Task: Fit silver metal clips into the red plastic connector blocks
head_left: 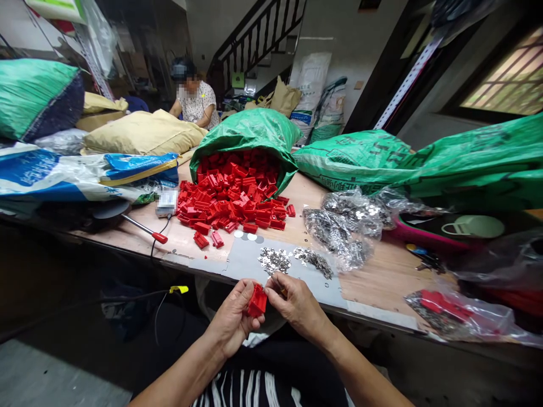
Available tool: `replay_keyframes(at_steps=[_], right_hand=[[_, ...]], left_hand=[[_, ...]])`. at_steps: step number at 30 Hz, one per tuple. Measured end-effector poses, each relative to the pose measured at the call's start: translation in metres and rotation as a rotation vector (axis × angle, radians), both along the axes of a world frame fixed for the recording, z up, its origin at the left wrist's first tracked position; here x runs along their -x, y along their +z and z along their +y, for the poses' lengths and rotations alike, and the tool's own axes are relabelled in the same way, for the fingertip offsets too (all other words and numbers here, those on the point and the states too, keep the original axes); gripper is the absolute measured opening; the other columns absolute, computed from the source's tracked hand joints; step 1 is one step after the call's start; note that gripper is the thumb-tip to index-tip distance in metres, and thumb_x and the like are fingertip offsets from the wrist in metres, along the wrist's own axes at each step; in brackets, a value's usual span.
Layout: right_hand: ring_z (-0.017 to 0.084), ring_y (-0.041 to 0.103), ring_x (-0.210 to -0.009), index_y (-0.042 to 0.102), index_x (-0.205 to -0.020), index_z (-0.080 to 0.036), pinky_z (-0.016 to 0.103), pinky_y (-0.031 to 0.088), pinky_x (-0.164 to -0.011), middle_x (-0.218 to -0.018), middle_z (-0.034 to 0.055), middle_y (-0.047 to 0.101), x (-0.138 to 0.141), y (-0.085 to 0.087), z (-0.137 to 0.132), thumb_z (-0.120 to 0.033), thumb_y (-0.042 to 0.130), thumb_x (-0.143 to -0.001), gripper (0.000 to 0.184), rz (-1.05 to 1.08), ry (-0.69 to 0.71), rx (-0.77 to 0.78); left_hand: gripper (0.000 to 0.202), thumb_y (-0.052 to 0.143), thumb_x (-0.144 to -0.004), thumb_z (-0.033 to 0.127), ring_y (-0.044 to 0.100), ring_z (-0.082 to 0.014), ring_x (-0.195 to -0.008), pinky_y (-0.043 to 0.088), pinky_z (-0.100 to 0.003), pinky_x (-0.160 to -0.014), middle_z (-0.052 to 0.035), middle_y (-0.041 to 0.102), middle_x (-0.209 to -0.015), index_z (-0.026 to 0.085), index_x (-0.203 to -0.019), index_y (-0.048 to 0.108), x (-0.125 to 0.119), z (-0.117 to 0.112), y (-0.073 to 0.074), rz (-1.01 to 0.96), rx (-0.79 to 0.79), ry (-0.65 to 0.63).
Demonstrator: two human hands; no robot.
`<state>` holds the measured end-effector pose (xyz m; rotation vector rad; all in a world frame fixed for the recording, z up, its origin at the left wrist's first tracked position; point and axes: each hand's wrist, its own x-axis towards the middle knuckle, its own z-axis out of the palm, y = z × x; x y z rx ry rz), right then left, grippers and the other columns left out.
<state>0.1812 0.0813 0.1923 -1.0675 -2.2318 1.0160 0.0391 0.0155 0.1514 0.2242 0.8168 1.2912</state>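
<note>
My left hand (232, 320) grips a red plastic housing (257, 302) between thumb and fingers, just off the table's front edge. At its right side, my right hand (299, 307) is closed in a pinch against the housing; whatever it pinches is too small to name. Beyond my hands, two small heaps of flat metal pieces, a shiny one (275, 261) and a darker one (314, 262), lie on a grey sheet (241, 263). A large pile of similar red plastic housings (233, 198) spills from a green woven sack (254, 125).
Clear bags of metal parts (339, 229) lie right of the pile. A lever with a red handle (159, 237) juts out at left. Green sacks (365, 155) and a tan sack (144, 133) line the back. Another person (197, 102) sits beyond. A pink bin (419, 234) stands at right.
</note>
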Motion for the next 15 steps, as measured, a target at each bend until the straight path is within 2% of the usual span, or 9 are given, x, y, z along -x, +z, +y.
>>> replay_keyframes(at_steps=[4, 8, 12, 15], right_hand=[[0.012, 0.048, -0.061, 0.054, -0.072, -0.019, 0.021, 0.037, -0.056, -0.066, -0.0024, 0.055, -0.003, -0.002, 0.002, -0.023, 0.053, -0.084, 0.013, -0.016, 0.030, 0.046], [0.012, 0.049, -0.068, 0.054, -0.077, -0.018, 0.021, 0.039, -0.059, -0.075, -0.0016, 0.055, -0.010, -0.010, 0.014, -0.029, 0.060, -0.081, 0.013, 0.097, 0.107, 0.239], [0.011, 0.045, -0.066, 0.053, -0.078, -0.018, 0.021, 0.039, -0.058, -0.073, -0.0022, 0.051, -0.011, -0.016, 0.022, -0.038, 0.061, -0.081, 0.022, 0.178, 0.096, 0.357], [0.011, 0.043, -0.065, 0.049, -0.074, -0.019, 0.021, 0.037, -0.058, -0.072, -0.0034, 0.049, -0.009, -0.020, 0.022, -0.034, 0.063, -0.079, 0.022, 0.197, 0.118, 0.397]], left_hand=[[0.030, 0.070, -0.077, 0.040, 0.057, -0.0061, -0.040, 0.040, -0.011, -0.035, 0.0018, 0.063, -0.067, 0.018, -0.091, 0.055, -0.001, -0.001, 0.001, 0.014, -0.022, -0.035], [0.032, 0.067, -0.078, 0.044, 0.054, -0.0060, -0.037, 0.038, -0.012, -0.033, 0.0023, 0.060, -0.063, 0.016, -0.089, 0.055, -0.002, -0.002, 0.002, 0.056, -0.051, -0.060], [0.033, 0.067, -0.077, 0.045, 0.054, -0.0063, -0.037, 0.037, -0.012, -0.032, 0.0034, 0.058, -0.060, 0.017, -0.090, 0.055, -0.002, -0.002, 0.002, 0.077, -0.039, -0.060], [0.034, 0.067, -0.077, 0.046, 0.054, -0.0063, -0.037, 0.037, -0.012, -0.032, 0.0028, 0.059, -0.060, 0.016, -0.089, 0.056, -0.003, -0.002, 0.000, 0.088, -0.049, -0.076]])
